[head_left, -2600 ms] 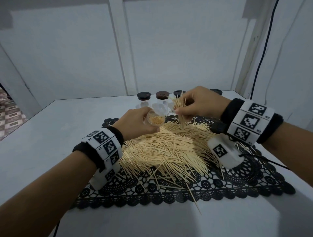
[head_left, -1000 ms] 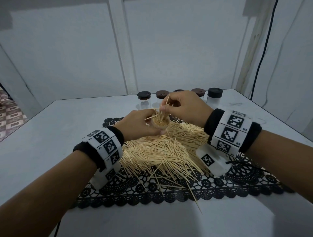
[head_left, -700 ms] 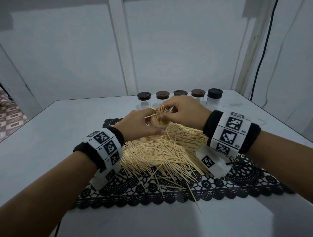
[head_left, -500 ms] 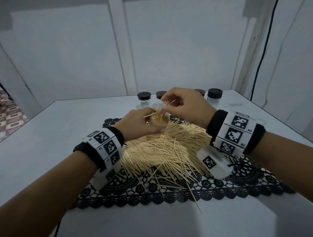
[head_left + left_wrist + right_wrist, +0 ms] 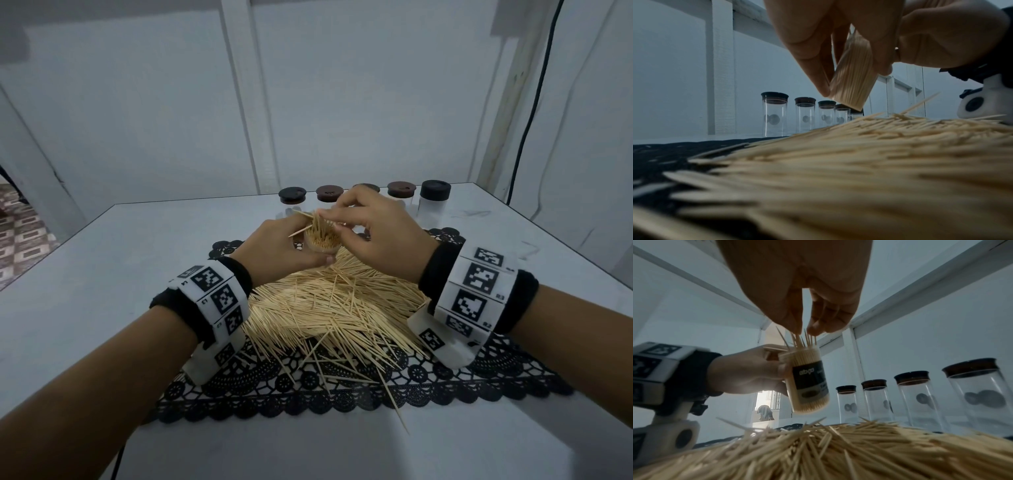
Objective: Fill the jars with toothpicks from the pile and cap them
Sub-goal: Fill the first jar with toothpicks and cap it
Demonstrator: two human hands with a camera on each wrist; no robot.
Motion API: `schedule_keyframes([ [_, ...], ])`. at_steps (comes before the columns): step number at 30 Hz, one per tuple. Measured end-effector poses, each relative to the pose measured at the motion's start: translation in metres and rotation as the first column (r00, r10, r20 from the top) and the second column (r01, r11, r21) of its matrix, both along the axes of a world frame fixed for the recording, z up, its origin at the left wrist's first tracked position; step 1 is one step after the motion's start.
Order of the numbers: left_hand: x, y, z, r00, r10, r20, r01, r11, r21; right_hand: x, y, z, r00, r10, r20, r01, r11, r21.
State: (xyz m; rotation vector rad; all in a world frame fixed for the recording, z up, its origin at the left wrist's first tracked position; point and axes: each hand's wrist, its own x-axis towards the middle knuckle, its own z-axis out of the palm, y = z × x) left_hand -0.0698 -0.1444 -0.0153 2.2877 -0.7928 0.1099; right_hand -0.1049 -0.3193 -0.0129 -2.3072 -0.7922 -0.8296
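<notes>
My left hand (image 5: 301,255) grips a clear labelled jar (image 5: 322,244) packed with toothpicks and holds it tilted just above the toothpick pile (image 5: 335,308). The jar (image 5: 807,379) has no cap, and a few toothpicks stick up out of its mouth. My right hand (image 5: 329,222) hovers over the mouth, thumb and fingertips (image 5: 813,328) pinching the protruding toothpicks. In the left wrist view the jar (image 5: 851,78) sits between my curled fingers. The pile (image 5: 838,447) lies on a black lace mat (image 5: 342,394).
Several empty capped jars (image 5: 292,200) stand in a row at the back of the white table (image 5: 102,291), behind my hands; the rightmost (image 5: 435,202) has a black cap. Loose toothpicks (image 5: 394,404) stray over the mat's front edge. A black cable (image 5: 534,102) hangs at right.
My right hand brought a bunch of toothpicks from the right to the jar and put them in. It now works at the ends sticking out. The left hand kept the jar nearly still.
</notes>
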Motion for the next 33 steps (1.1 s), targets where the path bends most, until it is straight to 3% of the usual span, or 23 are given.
schedule_keyframes([
  [4, 0.001, 0.001, -0.001, 1.0, -0.024, 0.019, 0.024, 0.999, 0.021, -0.004, 0.0, 0.003, 0.996, 0.07, -0.054, -0.069, 0.997, 0.016],
  [11, 0.001, 0.001, 0.001, 0.997, -0.054, 0.063, 0.051, 0.998, 0.044, 0.001, -0.002, 0.003, 0.994, -0.063, -0.088, 0.059, 0.997, -0.056],
  [15, 0.001, 0.002, 0.0, 0.995, -0.062, 0.074, 0.058, 0.997, 0.05, -0.002, 0.001, 0.004, 0.99, -0.03, -0.138, 0.021, 0.998, -0.067],
  [22, 0.0, 0.001, 0.001, 0.997, -0.055, 0.061, 0.055, 0.998, 0.017, 0.001, 0.005, 0.006, 0.998, -0.041, -0.042, 0.044, 0.996, 0.079],
  [26, 0.001, 0.001, 0.0, 0.996, -0.084, 0.035, 0.085, 0.996, -0.006, 0.002, 0.006, 0.003, 1.0, -0.016, -0.009, 0.016, 0.998, 0.064],
  [33, 0.002, 0.001, -0.001, 0.999, -0.015, 0.032, 0.015, 1.0, -0.01, 0.005, 0.005, -0.005, 0.998, -0.051, -0.029, 0.052, 0.999, 0.006],
])
